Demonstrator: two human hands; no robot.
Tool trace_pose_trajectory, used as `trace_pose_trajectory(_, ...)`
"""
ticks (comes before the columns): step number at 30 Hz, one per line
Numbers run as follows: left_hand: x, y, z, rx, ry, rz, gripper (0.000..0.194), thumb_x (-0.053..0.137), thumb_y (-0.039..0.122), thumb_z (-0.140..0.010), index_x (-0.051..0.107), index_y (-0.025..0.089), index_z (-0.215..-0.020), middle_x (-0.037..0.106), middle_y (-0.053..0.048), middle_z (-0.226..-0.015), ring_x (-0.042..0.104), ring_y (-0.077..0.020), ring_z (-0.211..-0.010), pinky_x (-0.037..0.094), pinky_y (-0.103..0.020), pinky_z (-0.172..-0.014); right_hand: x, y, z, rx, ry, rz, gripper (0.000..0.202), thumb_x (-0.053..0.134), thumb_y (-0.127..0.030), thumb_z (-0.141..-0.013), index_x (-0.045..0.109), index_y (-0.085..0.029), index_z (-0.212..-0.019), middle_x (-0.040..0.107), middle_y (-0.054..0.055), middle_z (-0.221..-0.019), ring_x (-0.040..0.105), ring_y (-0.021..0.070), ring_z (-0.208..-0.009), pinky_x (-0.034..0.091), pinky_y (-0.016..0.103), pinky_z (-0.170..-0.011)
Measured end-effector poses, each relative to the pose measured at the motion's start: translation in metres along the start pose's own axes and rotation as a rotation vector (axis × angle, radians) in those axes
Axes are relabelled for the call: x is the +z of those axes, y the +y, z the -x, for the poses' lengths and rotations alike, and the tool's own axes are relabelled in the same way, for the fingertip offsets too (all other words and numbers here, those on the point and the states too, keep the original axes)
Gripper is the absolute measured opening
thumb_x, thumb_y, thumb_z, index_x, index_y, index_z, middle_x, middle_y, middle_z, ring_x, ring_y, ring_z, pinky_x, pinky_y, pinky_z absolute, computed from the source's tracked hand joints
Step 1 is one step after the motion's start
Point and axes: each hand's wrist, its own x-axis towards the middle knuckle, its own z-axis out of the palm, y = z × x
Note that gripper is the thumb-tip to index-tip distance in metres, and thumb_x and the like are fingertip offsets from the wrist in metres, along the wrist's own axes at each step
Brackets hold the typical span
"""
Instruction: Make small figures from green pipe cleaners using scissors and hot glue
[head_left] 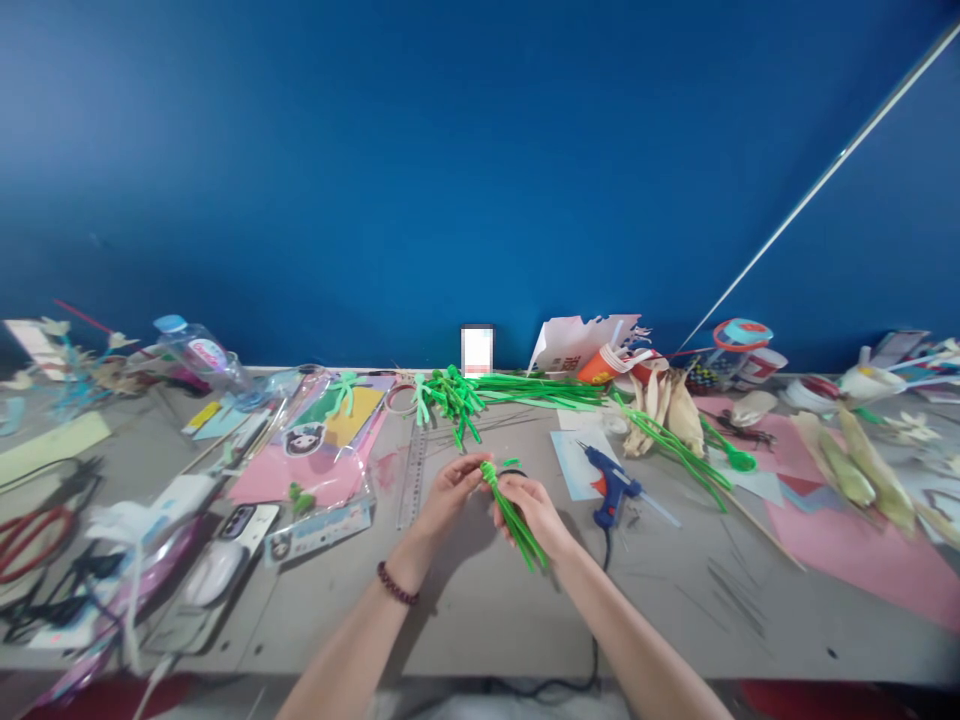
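Between my hands, above the middle of the table, is a small bunch of green pipe cleaners (520, 528), its upper end curled and its loose ends pointing down to the right. My right hand (534, 508) is closed around the stems. At the curled top, my left hand (454, 492) pinches with thumb and fingertips; a dark beaded bracelet is on that wrist. Beyond them lies a larger pile of green pipe cleaners (540, 388), with several curled heads (452, 395) at its left end. A blue glue gun (616, 490) rests to the right of my right hand.
A clear ruler (411, 480) and pink paper in plastic sleeves (300, 470) lie left. Further left are a phone (251, 525), a bottle (199, 355) and red-handled scissors (34, 545). Dried corn husks (667, 410), cups and pink sheets (847, 560) occupy the right. The glue gun's cord runs toward the front edge.
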Motion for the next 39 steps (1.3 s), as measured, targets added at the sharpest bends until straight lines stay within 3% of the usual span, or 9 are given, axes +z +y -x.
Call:
trace_pose_trajectory(6, 0.005, 0.006, 0.001, 0.025, 0.053, -0.041, 0.029, 0.074, 0.035, -0.068, 0.073, 0.017, -0.091, 0.069, -0.006, -0.078, 0.059, -0.0150, -0.070, 0.044, -0.029, -0.072, -0.004, 0.011, -0.007, -0.087, 0.163, 0.133, 0.037, 0.064, -0.051, -0.071, 0.064, -0.014, -0.079, 0.058, -0.001, -0.052, 0.049, 0.0090, -0.037, 0.034, 0.018, -0.033)
trace_pose_trajectory(11, 0.006, 0.010, 0.002, 0.098, 0.132, -0.182, 0.021, 0.078, 0.027, -0.063, 0.074, 0.018, -0.082, 0.071, -0.007, -0.086, 0.060, -0.0172, -0.078, 0.046, -0.028, -0.075, -0.007, 0.012, -0.007, -0.463, 0.307, 0.587, 0.021, 0.060, -0.037, -0.079, 0.070, -0.018, -0.075, 0.063, 0.004, -0.066, 0.055, 0.0158, -0.059, 0.045, 0.027, -0.056)
trace_pose_trajectory(14, 0.005, 0.010, 0.002, 0.099, 0.134, -0.204, 0.023, 0.078, 0.027, -0.063, 0.074, 0.018, -0.083, 0.071, -0.008, -0.088, 0.062, -0.0192, -0.081, 0.046, -0.030, -0.078, -0.005, 0.007, -0.004, -0.595, 0.341, 0.689, 0.016, 0.059, -0.033, -0.080, 0.071, -0.021, -0.081, 0.067, 0.007, -0.078, 0.059, 0.0204, -0.072, 0.047, 0.032, -0.069)
trace_pose_trajectory(21, 0.002, 0.011, 0.002, 0.090, 0.099, -0.257, 0.024, 0.076, 0.029, -0.064, 0.072, 0.017, -0.085, 0.071, -0.007, -0.090, 0.062, -0.0196, -0.085, 0.047, -0.031, -0.081, -0.002, 0.006, 0.000, -0.655, 0.397, 0.812, 0.014, 0.057, -0.029, -0.083, 0.067, -0.021, -0.086, 0.066, 0.007, -0.078, 0.059, 0.0198, -0.071, 0.046, 0.029, -0.065)
trace_pose_trajectory(29, 0.004, 0.018, 0.005, 0.115, -0.009, -0.294, 0.023, 0.076, 0.026, -0.065, 0.070, 0.017, -0.085, 0.068, -0.007, -0.086, 0.060, -0.0189, -0.082, 0.047, -0.029, -0.078, -0.007, 0.008, 0.002, -0.755, 0.422, 1.036, 0.019, 0.050, -0.018, -0.085, 0.068, -0.021, -0.088, 0.069, 0.008, -0.089, 0.062, 0.0213, -0.085, 0.047, 0.033, -0.079)
trace_pose_trajectory(34, 0.006, 0.020, 0.004, 0.168, -0.024, -0.279, 0.020, 0.075, 0.024, -0.065, 0.071, 0.018, -0.083, 0.067, -0.008, -0.087, 0.060, -0.0198, -0.084, 0.047, -0.030, -0.081, -0.006, 0.006, 0.003, -0.742, 0.420, 0.983, 0.016, 0.053, -0.022, -0.085, 0.068, -0.022, -0.090, 0.068, 0.008, -0.089, 0.063, 0.0213, -0.084, 0.048, 0.032, -0.077)
trace_pose_trajectory(39, 0.004, 0.014, 0.002, 0.133, -0.013, -0.225, 0.023, 0.075, 0.024, -0.065, 0.069, 0.017, -0.086, 0.069, -0.008, -0.090, 0.061, -0.0199, -0.086, 0.047, -0.031, -0.081, -0.003, 0.003, 0.003, -0.695, 0.408, 0.911, 0.015, 0.054, -0.024, -0.084, 0.068, -0.021, -0.088, 0.068, 0.008, -0.087, 0.063, 0.0214, -0.081, 0.048, 0.032, -0.076)
